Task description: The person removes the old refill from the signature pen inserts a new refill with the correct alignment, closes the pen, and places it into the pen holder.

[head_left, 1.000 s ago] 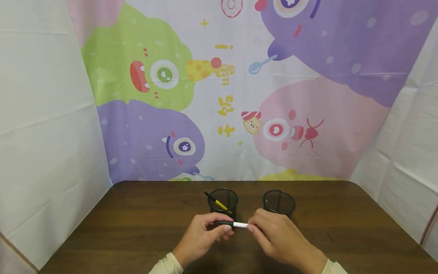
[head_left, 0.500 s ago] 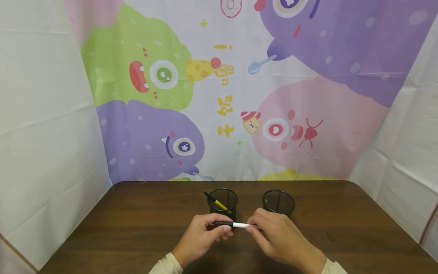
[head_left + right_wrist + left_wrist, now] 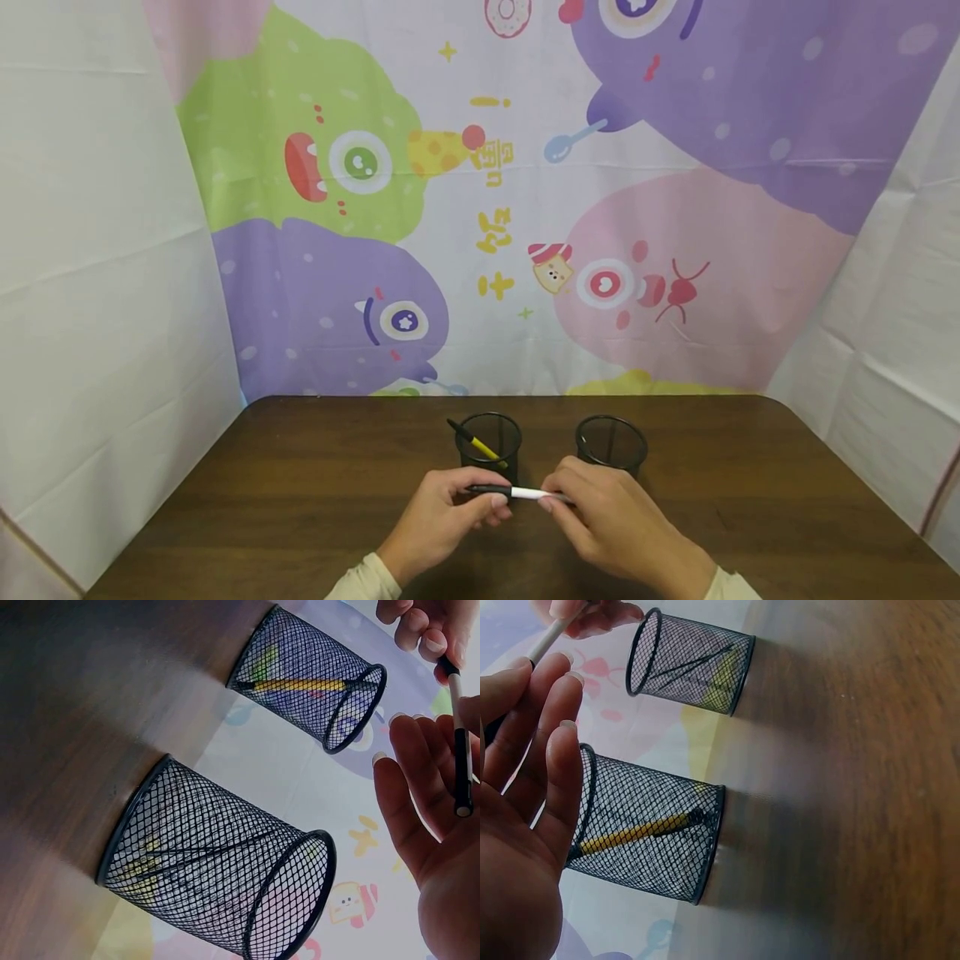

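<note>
Both hands hold one slim pen (image 3: 528, 493) level between them, close in front of two pen holders. Its middle is white and both ends are black. My left hand (image 3: 442, 512) grips the black end on the left between thumb and fingers. At the other end, my right hand (image 3: 607, 517) pinches the white barrel (image 3: 457, 705) with thumb and fingertips. The black tail lies along the right palm in the right wrist view. Behind the left hand stands a black mesh pen holder (image 3: 649, 859) with a yellow-and-black pen (image 3: 483, 448) leaning in it.
A second black mesh pen holder (image 3: 210, 855) stands upright behind the right hand, to the right of the first. The brown wooden table (image 3: 300, 467) ends at a cartoon-printed cloth (image 3: 510, 350), with white cloth walls (image 3: 112, 292) at both sides.
The right fingertips have shifted very slightly, and a bit more of the pen's dark right end shows past the thumb. The left hand and both pen holders stay where they were.
</note>
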The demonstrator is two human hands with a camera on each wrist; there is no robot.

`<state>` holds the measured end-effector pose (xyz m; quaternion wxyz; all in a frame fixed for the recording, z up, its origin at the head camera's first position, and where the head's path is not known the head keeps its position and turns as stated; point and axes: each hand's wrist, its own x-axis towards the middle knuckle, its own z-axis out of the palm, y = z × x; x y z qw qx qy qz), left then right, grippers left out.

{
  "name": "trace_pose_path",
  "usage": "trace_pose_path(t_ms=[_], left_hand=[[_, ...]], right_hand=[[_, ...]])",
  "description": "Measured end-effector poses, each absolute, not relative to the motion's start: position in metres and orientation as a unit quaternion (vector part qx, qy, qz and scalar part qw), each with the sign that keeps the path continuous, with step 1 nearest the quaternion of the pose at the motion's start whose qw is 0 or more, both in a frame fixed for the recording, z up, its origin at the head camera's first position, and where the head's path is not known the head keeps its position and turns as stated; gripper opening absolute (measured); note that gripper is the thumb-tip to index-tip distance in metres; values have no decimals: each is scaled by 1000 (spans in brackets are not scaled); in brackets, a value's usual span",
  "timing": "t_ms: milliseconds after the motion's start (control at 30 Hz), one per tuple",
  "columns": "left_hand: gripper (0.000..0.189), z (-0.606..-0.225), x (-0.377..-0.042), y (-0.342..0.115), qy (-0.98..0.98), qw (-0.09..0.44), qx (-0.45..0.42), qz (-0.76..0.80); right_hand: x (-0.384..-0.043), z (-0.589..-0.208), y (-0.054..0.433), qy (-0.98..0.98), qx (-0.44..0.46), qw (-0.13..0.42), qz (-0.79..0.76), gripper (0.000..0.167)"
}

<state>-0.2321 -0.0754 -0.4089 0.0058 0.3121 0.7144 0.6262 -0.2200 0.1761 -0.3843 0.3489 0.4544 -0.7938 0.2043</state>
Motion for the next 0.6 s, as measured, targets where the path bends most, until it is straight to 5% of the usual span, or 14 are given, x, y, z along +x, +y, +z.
trace_pose_path(t_ms=[600], left_hand=[[19, -405, -234, -78, 722, -8, 314, 616]], right_hand=[[-221, -384, 175, -784, 457, 372, 193, 6]])
